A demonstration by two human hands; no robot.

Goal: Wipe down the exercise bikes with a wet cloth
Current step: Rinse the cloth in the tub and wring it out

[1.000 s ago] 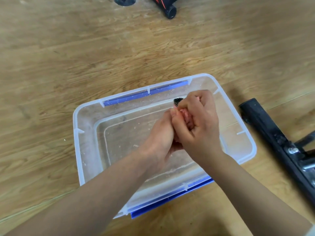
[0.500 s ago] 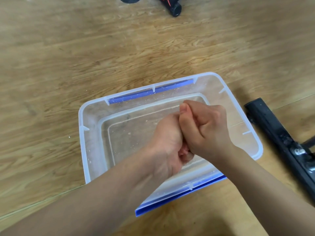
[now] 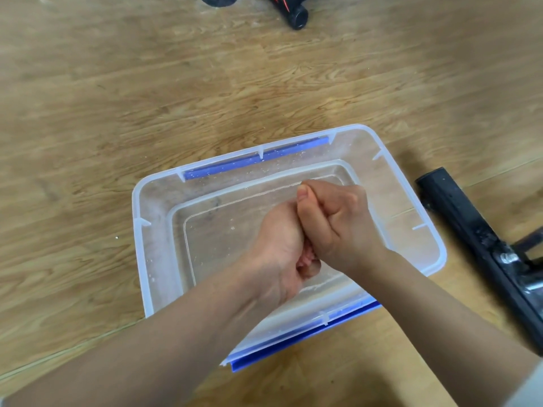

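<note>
**Hand position.** Both hands were held over the clear plastic container (image 3: 137,230), side by side and pressed against each other. The left hand (image 3: 279,257) had its back turned up and its fingers (image 3: 312,269) curled fully under. The right hand (image 3: 340,227) was closed into a tight fist, with the thumb (image 3: 304,195) laid flat along the top and the knuckles pointing away from the person.

**Cloth location.** The cloth (image 3: 305,259) showed only as a small pink patch at the junction of the two hands. It sat inside the curl of the left fingers and directly against the heel of the right fist. The rest of it was enclosed by the hands, so its full extent could not be determined. Both hands gripped it, and no finger on either hand was extended. The cloth was above the container's interior, nearer the right-hand half, and clear of the container's bottom.

**Container.** The container stood on the wooden floor (image 3: 147,98). A blue handle strip was fitted on the far long side (image 3: 255,161) and another on the near long side (image 3: 302,345). Droplets and white flecks clung to the inner walls.

**Surroundings.** A black bike base bar (image 3: 461,221) lay on the floor just beside the container's right end, not touching it, with bolts visible further down its length. A black tube (image 3: 296,17) with a round open end rested on the floor at the top edge of the view, well apart from the container.
</note>
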